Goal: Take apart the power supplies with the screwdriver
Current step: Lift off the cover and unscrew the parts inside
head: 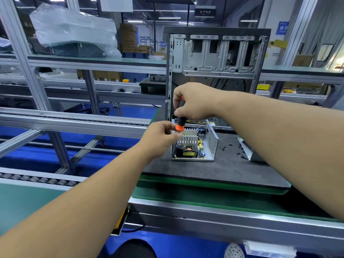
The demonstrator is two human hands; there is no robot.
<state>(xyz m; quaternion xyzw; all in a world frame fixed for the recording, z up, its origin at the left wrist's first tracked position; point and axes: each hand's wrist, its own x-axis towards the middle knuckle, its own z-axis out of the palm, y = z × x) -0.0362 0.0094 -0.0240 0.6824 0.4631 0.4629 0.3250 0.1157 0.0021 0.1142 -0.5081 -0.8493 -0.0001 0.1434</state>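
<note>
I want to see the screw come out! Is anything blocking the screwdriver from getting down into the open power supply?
Nothing visible blocks it. The screwdriver stands upright over the power supply, beside its heatsink; left hand fingers hide the tip.

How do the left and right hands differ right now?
The right hand grips the screwdriver handle from above; the left hand sits lower, fingertips at the shaft near the heatsink. The right hand is a closed fist; the left is a loose pinch. Both are over the open power supply.

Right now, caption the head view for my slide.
Right hand drives screwdriver into opened power supply; left hand steadies it.
</note>
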